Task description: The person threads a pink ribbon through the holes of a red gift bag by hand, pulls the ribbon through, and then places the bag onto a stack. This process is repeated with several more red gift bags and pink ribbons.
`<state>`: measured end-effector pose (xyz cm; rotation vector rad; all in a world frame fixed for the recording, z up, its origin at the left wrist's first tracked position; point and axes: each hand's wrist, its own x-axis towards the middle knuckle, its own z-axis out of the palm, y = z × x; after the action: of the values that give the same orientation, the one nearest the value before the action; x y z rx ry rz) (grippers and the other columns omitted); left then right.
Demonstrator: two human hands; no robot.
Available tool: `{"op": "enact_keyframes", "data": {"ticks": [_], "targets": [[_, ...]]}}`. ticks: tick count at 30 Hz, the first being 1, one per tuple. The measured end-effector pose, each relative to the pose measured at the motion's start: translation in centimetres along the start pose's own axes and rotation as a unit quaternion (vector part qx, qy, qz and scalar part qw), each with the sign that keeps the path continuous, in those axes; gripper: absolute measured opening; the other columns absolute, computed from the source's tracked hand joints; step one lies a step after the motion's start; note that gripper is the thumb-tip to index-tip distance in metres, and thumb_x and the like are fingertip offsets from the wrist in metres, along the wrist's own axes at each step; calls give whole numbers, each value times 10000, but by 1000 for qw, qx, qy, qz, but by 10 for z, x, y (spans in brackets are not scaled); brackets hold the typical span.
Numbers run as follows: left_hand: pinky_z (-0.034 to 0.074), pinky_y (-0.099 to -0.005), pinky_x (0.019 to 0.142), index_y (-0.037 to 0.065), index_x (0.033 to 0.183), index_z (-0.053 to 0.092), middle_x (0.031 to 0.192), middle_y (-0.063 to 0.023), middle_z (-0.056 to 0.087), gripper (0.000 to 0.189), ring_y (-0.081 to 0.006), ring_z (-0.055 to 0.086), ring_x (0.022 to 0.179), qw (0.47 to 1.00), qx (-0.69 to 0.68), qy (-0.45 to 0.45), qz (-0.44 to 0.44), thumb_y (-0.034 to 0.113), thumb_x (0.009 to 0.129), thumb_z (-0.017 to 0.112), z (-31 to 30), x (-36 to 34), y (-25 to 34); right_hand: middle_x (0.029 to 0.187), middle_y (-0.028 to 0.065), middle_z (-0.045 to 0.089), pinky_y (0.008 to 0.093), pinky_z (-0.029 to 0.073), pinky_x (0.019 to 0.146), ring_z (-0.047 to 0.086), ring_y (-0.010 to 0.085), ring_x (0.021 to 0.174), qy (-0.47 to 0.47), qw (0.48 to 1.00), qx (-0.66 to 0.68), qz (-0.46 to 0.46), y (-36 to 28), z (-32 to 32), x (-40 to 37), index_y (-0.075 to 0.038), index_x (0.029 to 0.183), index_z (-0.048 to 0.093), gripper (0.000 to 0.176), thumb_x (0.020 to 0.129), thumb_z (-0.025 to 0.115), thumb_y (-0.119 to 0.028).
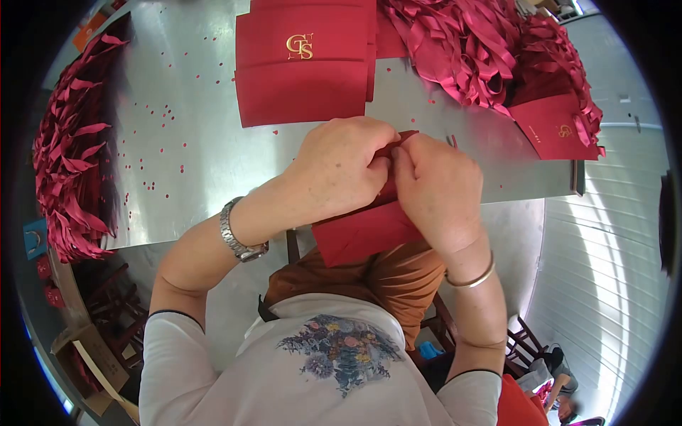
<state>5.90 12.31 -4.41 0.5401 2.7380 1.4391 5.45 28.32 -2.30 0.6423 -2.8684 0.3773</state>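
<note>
Both of my hands meet at the near edge of the table over a red paper bag [366, 234]. My left hand [348, 160] has its fingers curled and pinched at the bag's upper edge. Close beside it, my right hand [437, 181] pinches the same edge with thumb and fingers. The bag's lower part hangs over my lap, tilted. Whether a ribbon is between my fingertips is hidden. Just beyond my hands lies a stack of flat red bags [305, 92] with gold lettering.
Red ribbons [462, 50] are heaped at the back right, by another red bag [558, 128]. A long row of ribboned bags [74, 156] lines the left side. Small red paper dots are scattered over the metal table [206, 149]. An open cardboard box [99, 369] is at lower left.
</note>
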Motion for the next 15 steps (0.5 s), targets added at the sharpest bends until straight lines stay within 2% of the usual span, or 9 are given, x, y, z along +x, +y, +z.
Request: {"op": "enact_keyframes", "data": {"ticks": [2, 5, 7, 8, 10, 11, 13, 14, 15], "targets": [[528, -362, 745, -34, 1007, 650, 929, -196, 671, 260, -339, 667, 853, 1000, -15, 0, 6, -24, 750, 617, -2, 1, 0, 641, 134, 605, 399, 509, 529, 632, 313, 579, -15, 1000, -11, -11, 3, -5, 2, -74, 717, 588, 180, 830, 661, -193], [532, -362, 751, -35, 997, 655, 926, -193, 676, 254, -336, 672, 859, 1000, -26, 6, 4, -34, 745, 628, -5, 2, 1, 655, 152, 618, 408, 521, 555, 645, 328, 608, 1, 1000, 13, -16, 3, -11, 0, -61, 813, 600, 140, 832, 663, -185], [534, -344, 739, -36, 982, 664, 923, -186, 685, 243, -315, 681, 852, 1000, -15, 18, -10, -50, 742, 636, -5, 2, 2, 698, 162, 641, 417, 525, 598, 653, 351, 660, -27, 989, 140, 42, 4, -9, 0, -40, 937, 584, 190, 825, 676, -164], [534, -344, 739, -36, 982, 664, 923, -186, 685, 243, -315, 681, 852, 1000, -10, 17, -4, -50, 742, 636, -5, 1, 2, 698, 162, 641, 417, 525, 598, 653, 351, 660, -20, 989, 140, 43, 6, -6, 0, -40, 937, 584, 190, 825, 676, -164], [530, -319, 728, -36, 989, 666, 912, -166, 690, 242, -257, 686, 826, 999, -38, -11, -29, -68, 755, 614, -7, 0, 3, 730, 167, 650, 423, 523, 639, 654, 367, 715, -94, 955, 276, 53, 9, -4, -1, -13, 1015, 551, 286, 811, 700, -148], [530, -319, 728, -36, 989, 666, 912, -166, 690, 242, -257, 686, 826, 999, -35, -13, -22, -68, 755, 614, -9, 0, 5, 730, 167, 650, 423, 523, 639, 654, 367, 715, -86, 956, 276, 55, 9, -6, -2, -13, 1015, 551, 286, 811, 700, -148], [505, -387, 655, 0, 959, 681, 811, -216, 658, 227, -345, 651, 737, 994, -113, 2, -8, -11, 762, 570, -14, -3, 8, 769, 171, 656, 425, 521, 663, 656, 363, 744, -79, 953, 283, 67, 6, -10, -4, 2, 996, 534, 304, 804, 716, -146], [510, -340, 698, -13, 1004, 676, 866, -201, 682, 209, -281, 676, 779, 990, -133, -35, -25, 19, 828, 568, -20, -4, 10, 769, 171, 656, 425, 521, 663, 656, 363, 744, -75, 954, 282, 67, 5, -12, -5, 2, 996, 534, 304, 804, 716, -146], [510, -340, 698, -13, 1004, 676, 866, -201, 682, 209, -281, 676, 779, 990, -132, -34, -22, 19, 828, 568, -24, -3, 9, 781, 173, 657, 426, 521, 664, 655, 364, 746, -63, 960, 268, 52, 4, -13, -7, 2, 983, 530, 298, 804, 717, -145]]}}
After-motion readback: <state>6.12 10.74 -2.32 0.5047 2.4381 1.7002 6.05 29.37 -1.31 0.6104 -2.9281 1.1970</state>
